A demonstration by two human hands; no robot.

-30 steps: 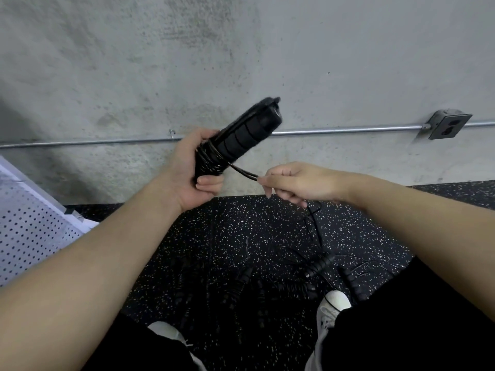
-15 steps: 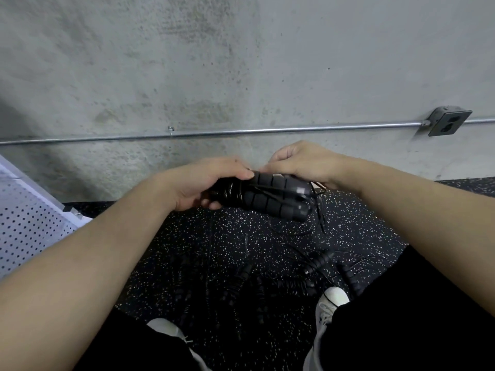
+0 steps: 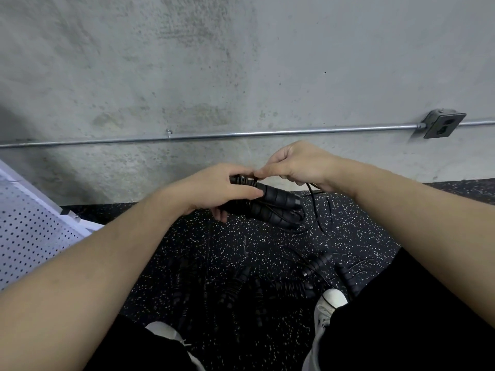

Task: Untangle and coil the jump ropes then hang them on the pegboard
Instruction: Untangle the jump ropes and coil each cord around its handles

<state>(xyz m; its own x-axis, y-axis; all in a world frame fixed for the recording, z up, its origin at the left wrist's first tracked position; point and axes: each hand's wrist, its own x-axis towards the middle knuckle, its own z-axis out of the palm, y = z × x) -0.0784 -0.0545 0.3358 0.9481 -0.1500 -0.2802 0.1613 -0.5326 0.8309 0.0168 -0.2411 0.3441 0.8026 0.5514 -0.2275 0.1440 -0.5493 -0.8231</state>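
My left hand clamps the two black ribbed foam handles of one jump rope side by side, while my right hand pinches its thin black cord by their top end. I judge I'm mid-wrap: next comes another snug turn. More tangled black ropes lie on the speckled rubber floor. The white perforated pegboard leans left. No containers anywhere.
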